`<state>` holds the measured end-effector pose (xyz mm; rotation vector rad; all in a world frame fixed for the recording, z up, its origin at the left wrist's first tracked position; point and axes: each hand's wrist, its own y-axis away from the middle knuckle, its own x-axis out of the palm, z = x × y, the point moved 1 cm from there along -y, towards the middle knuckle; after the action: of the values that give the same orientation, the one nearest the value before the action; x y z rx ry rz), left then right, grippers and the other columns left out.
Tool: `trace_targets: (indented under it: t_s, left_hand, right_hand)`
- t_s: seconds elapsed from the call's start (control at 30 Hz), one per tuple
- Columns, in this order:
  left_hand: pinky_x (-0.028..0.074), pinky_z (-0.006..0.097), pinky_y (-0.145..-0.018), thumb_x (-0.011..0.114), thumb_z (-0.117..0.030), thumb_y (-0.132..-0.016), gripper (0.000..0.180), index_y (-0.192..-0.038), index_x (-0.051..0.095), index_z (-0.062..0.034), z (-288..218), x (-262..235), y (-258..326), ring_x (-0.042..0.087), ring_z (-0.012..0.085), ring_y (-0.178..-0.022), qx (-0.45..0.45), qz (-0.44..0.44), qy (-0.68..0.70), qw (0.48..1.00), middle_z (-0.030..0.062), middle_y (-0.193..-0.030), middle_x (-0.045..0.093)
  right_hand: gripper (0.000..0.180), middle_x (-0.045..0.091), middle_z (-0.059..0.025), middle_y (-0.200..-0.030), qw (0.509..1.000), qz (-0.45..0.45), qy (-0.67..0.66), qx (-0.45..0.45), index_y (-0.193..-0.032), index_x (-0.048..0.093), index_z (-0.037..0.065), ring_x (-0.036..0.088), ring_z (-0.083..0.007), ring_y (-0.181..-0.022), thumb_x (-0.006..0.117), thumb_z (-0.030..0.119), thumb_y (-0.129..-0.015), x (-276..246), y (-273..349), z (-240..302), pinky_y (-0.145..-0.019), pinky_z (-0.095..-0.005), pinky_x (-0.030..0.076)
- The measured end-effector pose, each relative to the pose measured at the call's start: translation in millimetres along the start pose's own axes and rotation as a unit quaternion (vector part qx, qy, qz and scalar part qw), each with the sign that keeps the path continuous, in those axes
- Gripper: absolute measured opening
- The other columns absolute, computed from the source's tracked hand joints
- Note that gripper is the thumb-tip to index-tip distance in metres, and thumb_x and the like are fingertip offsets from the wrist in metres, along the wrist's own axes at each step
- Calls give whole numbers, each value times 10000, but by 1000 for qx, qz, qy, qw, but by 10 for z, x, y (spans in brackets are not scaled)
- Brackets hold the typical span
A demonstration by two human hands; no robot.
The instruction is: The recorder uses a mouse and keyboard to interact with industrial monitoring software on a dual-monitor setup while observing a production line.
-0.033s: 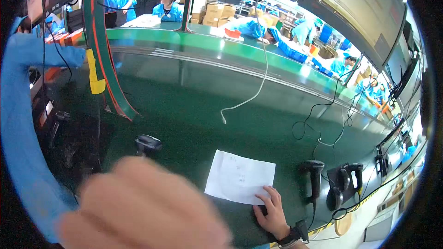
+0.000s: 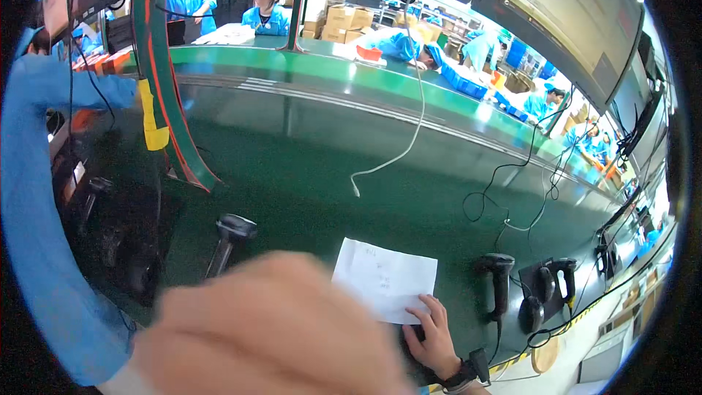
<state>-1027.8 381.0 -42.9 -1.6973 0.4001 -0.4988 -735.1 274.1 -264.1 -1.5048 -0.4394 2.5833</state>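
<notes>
Your right hand point(image 2: 433, 338) presses spread fingers on the white paper sheet point(image 2: 385, 278) lying flat on the green tabletop point(image 2: 307, 175); your left hand point(image 2: 270, 329) looms blurred, grip unreadable. Likely next: lift the sheet's edge cleanly.

This is a factory assembly hall. A long green conveyor belt point(image 2: 351, 91) curves past the dark green work surface point(image 2: 307, 175), and workers in blue smocks and caps point(image 2: 267, 11) stand along it. Stacked cardboard boxes point(image 2: 333, 22) and blue bins point(image 2: 468, 84) sit behind them. Handheld barcode scanners point(image 2: 499, 278) rest on stands, cables point(image 2: 409, 124) hang from above, and monitors point(image 2: 570, 22) are mounted overhead.
</notes>
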Motion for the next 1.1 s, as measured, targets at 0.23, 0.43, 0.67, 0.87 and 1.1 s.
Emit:
trace_targets:
  t_s: [0.23, 0.43, 0.67, 0.87, 1.1]
  left_hand:
    - [484, 424, -881, 733, -383, -867, 495, -1191, 588, -38, 72, 546, 137, 628, 400, -1062, -436, 271, 283, 810, 234, -1162, 644]
    - [540, 345, -654, 676, -88, -964, 198, -942, 726, 103, 296, 704, 276, 697, 285, -719, -33, 66, 413, 908, 205, -883, 716]
    - [450, 441, -1002, 627, -340, -982, 399, -1140, 620, 27, 401, 98, 167, 623, 399, -1025, -227, 300, 391, 840, 202, -1139, 640]
    - [498, 446, -831, 654, -250, -976, 319, -984, 682, 68, 419, 259, 224, 652, 352, -828, -237, 191, 500, 811, 210, -986, 683]
    - [535, 391, -639, 787, -124, -894, 167, -903, 755, 39, 345, 329, 301, 694, 295, -719, -172, 61, 528, 829, 192, -889, 754]
  right_hand:
    - [402, 502, -171, -1451, 998, -22, -17, 61, -1232, 679, 110, 449, -395, -1370, 755, 204, -849, 263, 123, -316, -1126, -523, 383]
    - [434, 488, -181, -1434, 999, -12, -29, 17, -1220, 690, 122, 410, -418, -1381, 792, 252, -820, 120, 160, -202, -1124, -512, 383]
    - [392, 464, -170, -1456, 999, 39, 17, -26, -1199, 688, 97, 396, -410, -1372, 750, 213, -829, 45, 147, -148, -1139, -514, 366]
    - [390, 459, -156, -1449, 998, 24, -32, 44, -1207, 686, 94, 413, -380, -1359, 726, 151, -823, -18, 77, -25, -1138, -478, 376]
    - [398, 468, -160, -1428, 999, 26, -28, 36, -1197, 674, 87, 426, -382, -1341, 731, 133, -805, -59, 33, 54, -1126, -465, 390]
